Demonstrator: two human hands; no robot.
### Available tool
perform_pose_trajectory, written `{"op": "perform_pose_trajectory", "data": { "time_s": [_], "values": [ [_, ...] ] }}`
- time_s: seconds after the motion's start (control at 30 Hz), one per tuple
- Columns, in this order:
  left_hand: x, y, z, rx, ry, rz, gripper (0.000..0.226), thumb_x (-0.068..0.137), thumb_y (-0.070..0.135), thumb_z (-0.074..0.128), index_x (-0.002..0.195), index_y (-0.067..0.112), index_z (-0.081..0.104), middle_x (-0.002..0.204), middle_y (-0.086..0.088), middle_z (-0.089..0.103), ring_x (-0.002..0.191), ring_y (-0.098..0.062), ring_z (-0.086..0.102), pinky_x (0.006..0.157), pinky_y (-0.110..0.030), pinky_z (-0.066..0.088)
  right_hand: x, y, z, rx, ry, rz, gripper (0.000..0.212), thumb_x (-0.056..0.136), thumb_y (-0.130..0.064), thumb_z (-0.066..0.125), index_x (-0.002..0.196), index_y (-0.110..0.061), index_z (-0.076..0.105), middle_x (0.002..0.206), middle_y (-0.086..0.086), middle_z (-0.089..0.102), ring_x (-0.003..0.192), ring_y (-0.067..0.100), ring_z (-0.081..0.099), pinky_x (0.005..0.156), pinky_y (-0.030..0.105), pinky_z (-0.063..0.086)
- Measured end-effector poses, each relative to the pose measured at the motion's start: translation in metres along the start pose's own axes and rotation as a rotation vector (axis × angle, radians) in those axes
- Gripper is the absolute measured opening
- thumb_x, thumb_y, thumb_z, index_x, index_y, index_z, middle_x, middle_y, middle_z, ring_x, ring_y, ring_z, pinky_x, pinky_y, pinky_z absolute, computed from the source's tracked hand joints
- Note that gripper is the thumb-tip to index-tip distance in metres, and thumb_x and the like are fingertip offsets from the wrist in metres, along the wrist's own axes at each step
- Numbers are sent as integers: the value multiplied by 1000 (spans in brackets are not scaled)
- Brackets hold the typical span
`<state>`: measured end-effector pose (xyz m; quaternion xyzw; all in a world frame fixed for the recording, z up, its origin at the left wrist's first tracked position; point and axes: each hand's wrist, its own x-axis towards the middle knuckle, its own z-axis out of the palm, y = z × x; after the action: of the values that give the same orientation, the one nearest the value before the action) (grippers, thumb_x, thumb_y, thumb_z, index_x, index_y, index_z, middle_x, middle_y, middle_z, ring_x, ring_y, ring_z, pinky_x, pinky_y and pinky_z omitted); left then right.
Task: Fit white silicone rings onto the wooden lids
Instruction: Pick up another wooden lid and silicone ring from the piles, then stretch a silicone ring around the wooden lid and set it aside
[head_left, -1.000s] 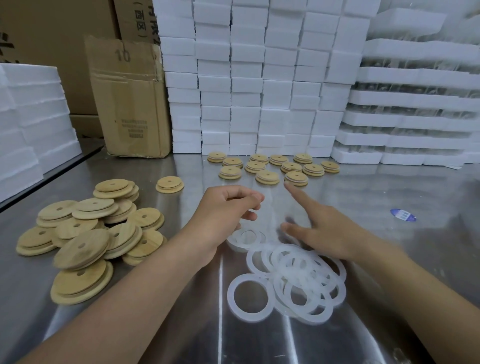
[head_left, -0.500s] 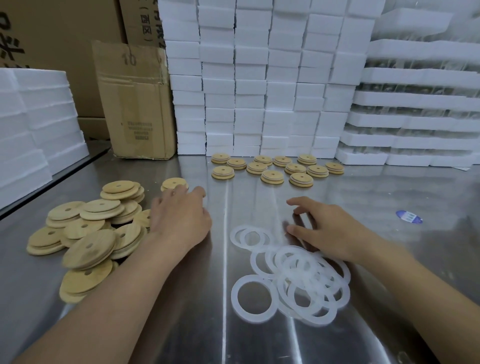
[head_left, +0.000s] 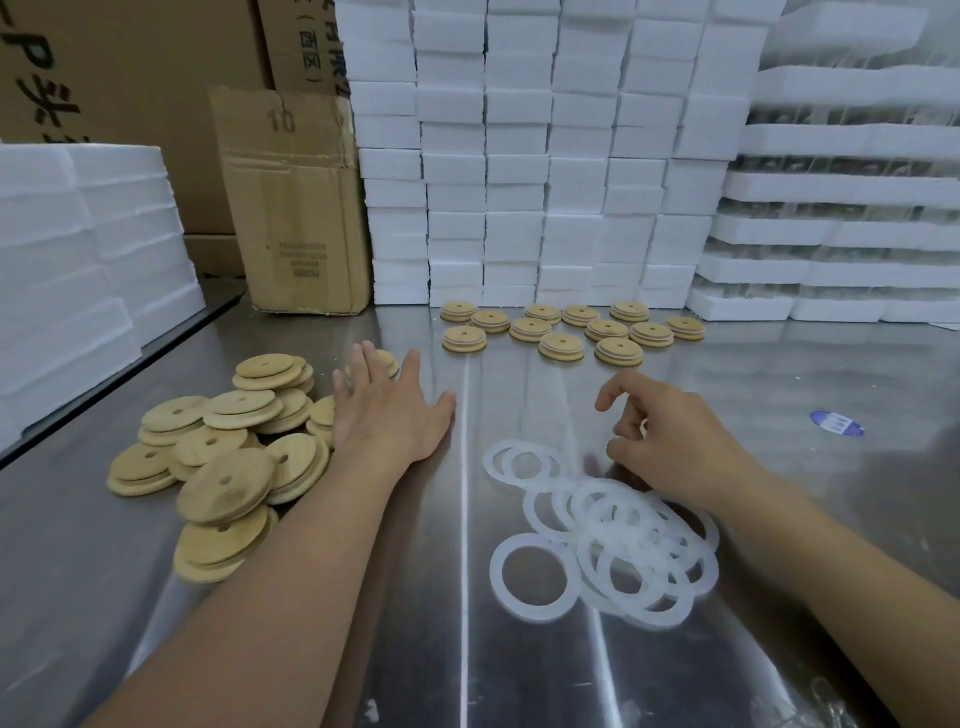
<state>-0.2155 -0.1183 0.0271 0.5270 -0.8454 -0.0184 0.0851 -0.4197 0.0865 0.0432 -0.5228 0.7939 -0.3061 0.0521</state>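
Honestly, those silicone rings near the front edge of the bench overlap in a tangle, so two could lift together. Meanwhile the left grip is spread flat over a loose wooden lid. The right grip is curled above the rings, pinching or not I can't tell. Shiny steel surface, foam blocks stacked along the back.

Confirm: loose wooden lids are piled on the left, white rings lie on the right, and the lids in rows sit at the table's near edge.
Not the near edge. The head view shows the rows of lids at the far side of the table, just before the white foam blocks. The loose wooden lids on the left and white rings on the right are correct.
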Motion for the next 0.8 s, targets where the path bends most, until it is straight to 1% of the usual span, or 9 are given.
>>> {"op": "perform_pose_trajectory", "data": {
  "time_s": [0.1,0.13,0.23,0.3,0.37,0.47,0.57,0.67,0.8],
  "values": [
    [4,-2,2,1,13,2,80,104,71,26,170,28,15,174,-24,20,164,-39,-1,131,-59,4,0,0,1,25,3,-49,37,88,-7,72,100,-39,59,67,-4,62,92,8,70,79,21,50],
    [4,-3,3,-12,42,15,78,104,70,29,168,27,19,171,-22,27,163,-39,6,131,-60,7,1,1,2,28,3,-64,35,88,-11,72,100,-41,59,69,-6,63,90,6,69,81,22,51],
    [2,-2,4,-1,160,74,71,103,64,39,163,26,30,158,-17,42,152,-37,28,128,-57,19,1,0,4,8,-9,-132,22,93,-31,66,108,-46,61,89,-17,67,87,4,68,86,31,54],
    [2,0,2,13,170,65,68,102,61,44,159,24,37,155,-18,42,147,-38,33,126,-55,24,-1,-1,6,-19,-35,-203,24,97,-44,62,121,-48,62,104,-25,66,101,-1,64,92,29,50],
    [2,0,-1,1,104,30,58,104,58,43,147,21,49,156,-20,42,143,-40,42,123,-55,29,-4,-4,8,-53,-81,-271,33,99,-56,57,132,-51,61,118,-27,63,116,-4,55,100,27,44],
    [0,0,-2,-5,122,88,38,106,49,42,125,23,61,136,-11,60,120,-35,61,105,-50,41,-9,-11,16,-110,-170,-357,39,99,-65,53,134,-52,63,132,-27,57,125,-6,45,105,23,38],
    [-3,2,-3,-77,184,141,31,104,43,48,131,32,59,134,-5,59,114,-32,62,98,-47,41,-11,-18,22,-119,-199,-351,28,97,-59,61,122,-51,72,136,-26,52,128,-5,40,108,25,36],
    [-4,6,-3,-74,196,142,24,103,43,51,125,35,57,130,-5,60,113,-33,61,98,-50,38,-12,-21,22,-91,-165,-360,10,98,-47,68,104,-47,77,131,-25,54,124,-5,42,104,23,36],
    [-5,10,-2,-52,236,156,30,103,41,51,133,36,53,125,-4,65,115,-33,62,97,-49,38,-14,-22,19,-68,-179,-361,6,96,-47,72,97,-44,77,126,-28,54,123,-8,42,99,15,35]
  ]
}}
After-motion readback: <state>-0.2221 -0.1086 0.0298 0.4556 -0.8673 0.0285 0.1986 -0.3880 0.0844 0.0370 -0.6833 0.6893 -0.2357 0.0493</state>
